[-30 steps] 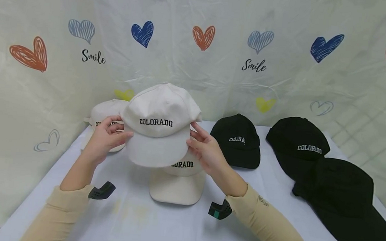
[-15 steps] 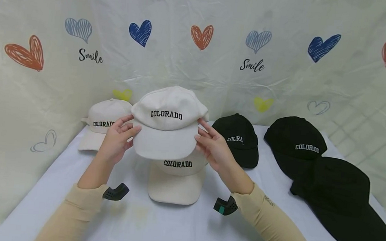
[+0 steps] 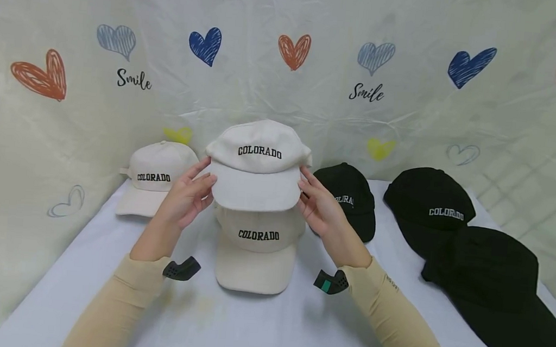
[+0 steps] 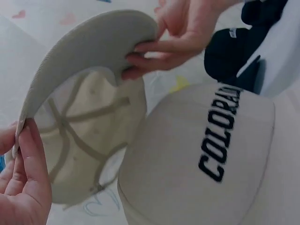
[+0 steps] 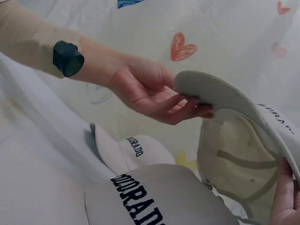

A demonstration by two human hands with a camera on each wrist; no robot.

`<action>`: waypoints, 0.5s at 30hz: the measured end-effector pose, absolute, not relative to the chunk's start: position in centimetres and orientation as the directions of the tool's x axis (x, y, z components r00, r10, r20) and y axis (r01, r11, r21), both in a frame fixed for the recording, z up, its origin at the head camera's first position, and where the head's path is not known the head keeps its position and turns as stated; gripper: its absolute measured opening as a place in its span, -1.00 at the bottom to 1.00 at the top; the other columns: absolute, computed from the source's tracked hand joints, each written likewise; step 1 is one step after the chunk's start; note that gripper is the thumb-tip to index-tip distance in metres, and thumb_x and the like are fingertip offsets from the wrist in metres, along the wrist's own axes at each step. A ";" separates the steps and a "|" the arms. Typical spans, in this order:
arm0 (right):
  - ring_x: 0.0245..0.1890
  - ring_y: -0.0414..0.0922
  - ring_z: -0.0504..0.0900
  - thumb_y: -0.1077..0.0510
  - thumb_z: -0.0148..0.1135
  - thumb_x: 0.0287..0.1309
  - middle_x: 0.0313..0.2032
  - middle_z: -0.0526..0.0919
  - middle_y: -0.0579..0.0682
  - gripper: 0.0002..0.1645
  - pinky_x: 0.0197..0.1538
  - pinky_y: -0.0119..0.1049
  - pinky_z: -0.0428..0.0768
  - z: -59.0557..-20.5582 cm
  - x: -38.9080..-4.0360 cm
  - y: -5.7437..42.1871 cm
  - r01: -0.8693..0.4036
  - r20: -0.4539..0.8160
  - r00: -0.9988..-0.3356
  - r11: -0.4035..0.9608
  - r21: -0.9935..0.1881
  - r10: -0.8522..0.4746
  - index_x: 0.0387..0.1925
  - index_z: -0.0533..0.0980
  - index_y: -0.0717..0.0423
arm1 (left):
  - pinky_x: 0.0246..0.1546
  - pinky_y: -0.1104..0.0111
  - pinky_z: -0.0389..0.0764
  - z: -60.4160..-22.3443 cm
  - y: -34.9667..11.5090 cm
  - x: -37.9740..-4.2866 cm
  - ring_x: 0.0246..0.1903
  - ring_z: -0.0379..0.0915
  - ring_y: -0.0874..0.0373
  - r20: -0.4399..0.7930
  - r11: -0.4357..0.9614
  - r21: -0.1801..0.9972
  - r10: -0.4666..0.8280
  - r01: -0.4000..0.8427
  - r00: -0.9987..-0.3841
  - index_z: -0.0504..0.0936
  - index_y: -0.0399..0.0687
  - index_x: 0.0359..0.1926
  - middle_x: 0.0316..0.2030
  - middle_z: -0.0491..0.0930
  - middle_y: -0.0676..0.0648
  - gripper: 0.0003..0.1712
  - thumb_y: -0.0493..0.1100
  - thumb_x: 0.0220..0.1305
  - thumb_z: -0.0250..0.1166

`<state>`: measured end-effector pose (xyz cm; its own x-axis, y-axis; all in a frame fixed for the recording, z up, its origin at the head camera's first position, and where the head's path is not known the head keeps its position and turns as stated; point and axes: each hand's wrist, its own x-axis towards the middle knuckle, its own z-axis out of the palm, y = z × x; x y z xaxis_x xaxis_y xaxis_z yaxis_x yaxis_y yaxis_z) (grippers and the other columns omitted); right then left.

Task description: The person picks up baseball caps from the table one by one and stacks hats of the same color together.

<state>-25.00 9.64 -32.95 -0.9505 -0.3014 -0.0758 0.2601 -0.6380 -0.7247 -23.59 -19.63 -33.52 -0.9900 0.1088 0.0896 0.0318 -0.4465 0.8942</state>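
Between both hands a white COLORADO cap (image 3: pixel 257 185) is held up, brim toward me. My left hand (image 3: pixel 185 199) pinches the left side of its brim, thumb above and fingers beneath; my right hand (image 3: pixel 321 207) pinches the right side likewise. Directly below and behind it, a cream COLORADO cap (image 3: pixel 255 264) rests on the table, its crown top hidden by the held cap. The left wrist view shows the held cap's hollow underside (image 4: pixel 89 126) with seam tapes, beside the lower cap's crown (image 4: pixel 197 154). Whether the two caps touch is unclear.
Another white cap (image 3: pixel 152 177) stands at the back left. A black cap (image 3: pixel 353 217) sits behind my right hand, partly covered by it. Two more black caps, one farther back (image 3: pixel 427 201) and one nearer (image 3: pixel 494 294), overlap on the right. A heart-printed sheet (image 3: pixel 284 98) hangs behind the white-covered table (image 3: pixel 256 330).
Both hands have carried the white cap rightward and a little upward, until it lines up above the cream cap. The white cap at back left and the lower cap's lettering are now more exposed.
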 end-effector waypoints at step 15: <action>-0.20 -0.18 0.71 0.26 -0.09 0.57 -0.09 0.64 0.03 -0.34 -0.13 -0.44 0.67 -33.1 -26.2 10.0 0.374 -0.165 -0.927 -0.801 -0.468 -0.337 0.59 0.11 0.03 | -0.43 0.60 0.51 -32.6 -16.7 -25.5 -0.35 0.44 0.28 -0.196 -0.656 0.726 0.093 -0.208 -0.976 0.37 0.07 0.25 -0.17 0.49 0.02 -0.68 -0.29 0.58 0.03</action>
<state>-26.16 10.01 -33.12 -0.9270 -0.3368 -0.1652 0.3743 -0.8005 -0.4681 -25.51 -16.71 -32.57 -0.9763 0.0926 -0.1956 -0.2077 -0.6557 0.7259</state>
